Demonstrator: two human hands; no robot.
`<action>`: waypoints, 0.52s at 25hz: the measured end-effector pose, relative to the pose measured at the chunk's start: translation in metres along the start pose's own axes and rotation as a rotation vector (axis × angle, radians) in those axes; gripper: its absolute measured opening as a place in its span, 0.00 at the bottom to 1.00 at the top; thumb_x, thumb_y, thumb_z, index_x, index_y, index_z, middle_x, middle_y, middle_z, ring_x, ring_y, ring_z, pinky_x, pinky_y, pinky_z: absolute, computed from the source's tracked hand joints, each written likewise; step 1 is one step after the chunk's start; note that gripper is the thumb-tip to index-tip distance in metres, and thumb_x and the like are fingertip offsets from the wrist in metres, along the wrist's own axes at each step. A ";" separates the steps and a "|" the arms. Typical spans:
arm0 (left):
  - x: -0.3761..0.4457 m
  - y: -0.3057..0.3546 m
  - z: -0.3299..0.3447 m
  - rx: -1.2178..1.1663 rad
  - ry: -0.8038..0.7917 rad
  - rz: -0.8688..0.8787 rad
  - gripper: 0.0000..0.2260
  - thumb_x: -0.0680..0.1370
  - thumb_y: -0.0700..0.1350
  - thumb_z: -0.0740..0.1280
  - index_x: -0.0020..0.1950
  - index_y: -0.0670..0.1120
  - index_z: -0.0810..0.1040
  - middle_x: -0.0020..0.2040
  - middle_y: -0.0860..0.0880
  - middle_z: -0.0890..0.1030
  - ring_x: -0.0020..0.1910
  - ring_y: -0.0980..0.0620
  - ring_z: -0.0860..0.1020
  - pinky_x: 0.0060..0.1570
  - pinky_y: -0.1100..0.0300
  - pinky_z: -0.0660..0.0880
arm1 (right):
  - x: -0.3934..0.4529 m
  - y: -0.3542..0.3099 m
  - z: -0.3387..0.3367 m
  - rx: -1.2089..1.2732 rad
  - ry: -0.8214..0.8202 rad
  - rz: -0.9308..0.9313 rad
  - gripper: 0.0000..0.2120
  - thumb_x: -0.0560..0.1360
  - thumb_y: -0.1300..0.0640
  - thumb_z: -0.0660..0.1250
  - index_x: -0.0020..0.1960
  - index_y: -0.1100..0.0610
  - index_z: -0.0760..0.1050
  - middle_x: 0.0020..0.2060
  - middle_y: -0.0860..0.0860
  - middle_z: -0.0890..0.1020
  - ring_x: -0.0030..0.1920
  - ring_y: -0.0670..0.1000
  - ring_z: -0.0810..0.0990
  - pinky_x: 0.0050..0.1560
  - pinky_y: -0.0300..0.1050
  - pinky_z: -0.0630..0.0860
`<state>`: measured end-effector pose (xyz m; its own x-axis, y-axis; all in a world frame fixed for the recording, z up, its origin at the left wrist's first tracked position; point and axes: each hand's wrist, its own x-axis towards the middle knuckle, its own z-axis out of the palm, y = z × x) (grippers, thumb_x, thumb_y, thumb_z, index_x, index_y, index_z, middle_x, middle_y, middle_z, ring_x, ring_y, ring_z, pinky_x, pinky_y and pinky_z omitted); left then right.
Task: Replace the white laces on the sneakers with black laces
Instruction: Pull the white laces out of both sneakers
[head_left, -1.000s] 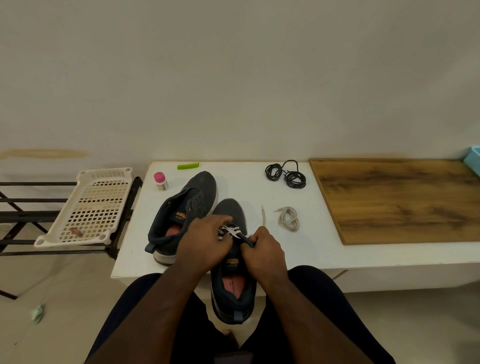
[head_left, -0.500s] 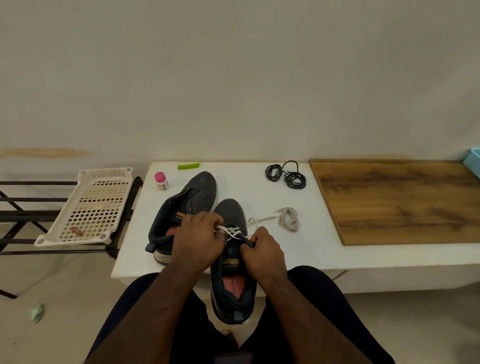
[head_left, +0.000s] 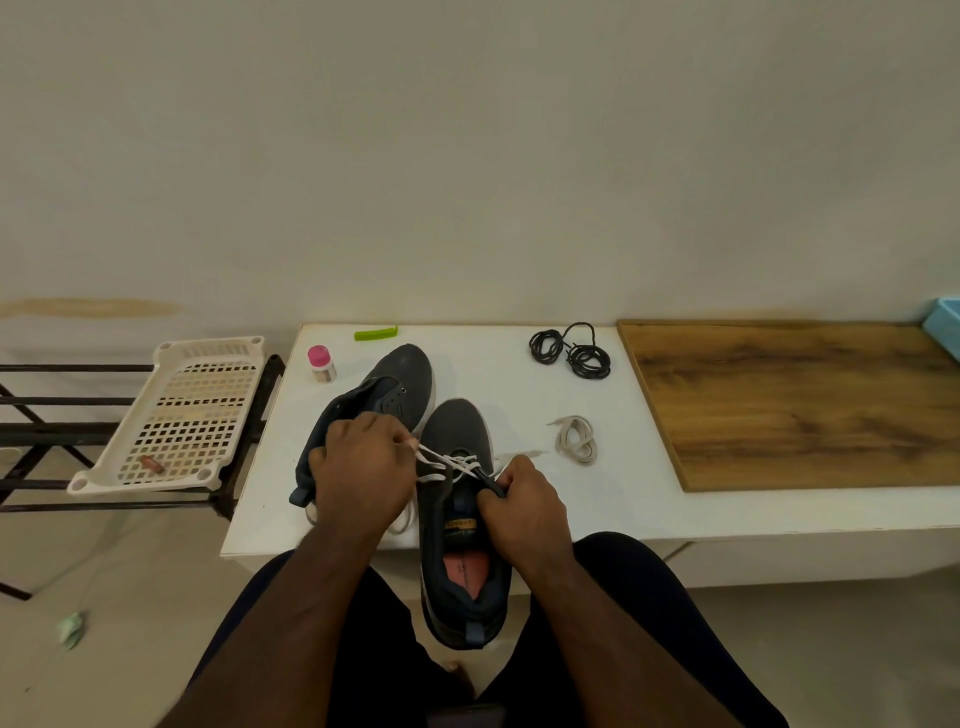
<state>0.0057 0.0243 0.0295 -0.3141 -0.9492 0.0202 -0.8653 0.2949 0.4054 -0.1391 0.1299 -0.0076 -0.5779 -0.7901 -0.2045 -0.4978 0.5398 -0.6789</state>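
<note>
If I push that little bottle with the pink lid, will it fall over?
The bottle stands upright and looks small, so it probably tips easily. It looks round, so it may then roll across the white table.

Both forearms are bare to the frame's edge; dark, near-black trousers cover the legs.

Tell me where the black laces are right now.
In the head view, the black laces lie coiled on the white table, far right of the sneakers, just left of the wooden board, beyond the loose white lace.
</note>
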 end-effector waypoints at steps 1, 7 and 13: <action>-0.002 0.001 0.000 0.008 -0.026 -0.001 0.07 0.79 0.50 0.62 0.56 0.57 0.76 0.62 0.54 0.75 0.66 0.48 0.67 0.64 0.44 0.64 | 0.000 0.000 0.000 0.003 -0.001 0.000 0.07 0.75 0.51 0.64 0.44 0.50 0.66 0.40 0.49 0.77 0.38 0.48 0.75 0.35 0.42 0.66; -0.022 0.030 0.021 0.107 -0.169 0.171 0.13 0.77 0.57 0.62 0.60 0.58 0.77 0.65 0.60 0.73 0.71 0.52 0.62 0.66 0.47 0.58 | 0.000 0.000 0.000 0.004 0.015 0.002 0.07 0.74 0.51 0.64 0.44 0.52 0.66 0.39 0.49 0.77 0.39 0.49 0.75 0.35 0.42 0.67; -0.004 0.009 0.000 0.022 0.023 0.048 0.05 0.76 0.53 0.64 0.47 0.57 0.79 0.54 0.58 0.77 0.63 0.51 0.69 0.62 0.46 0.63 | 0.000 0.000 0.001 -0.010 0.011 0.001 0.07 0.74 0.51 0.64 0.46 0.51 0.67 0.41 0.48 0.77 0.39 0.48 0.75 0.35 0.42 0.65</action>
<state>-0.0006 0.0311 0.0335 -0.3467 -0.9361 0.0599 -0.8577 0.3423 0.3836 -0.1387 0.1297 -0.0086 -0.5851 -0.7866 -0.1973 -0.5037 0.5432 -0.6717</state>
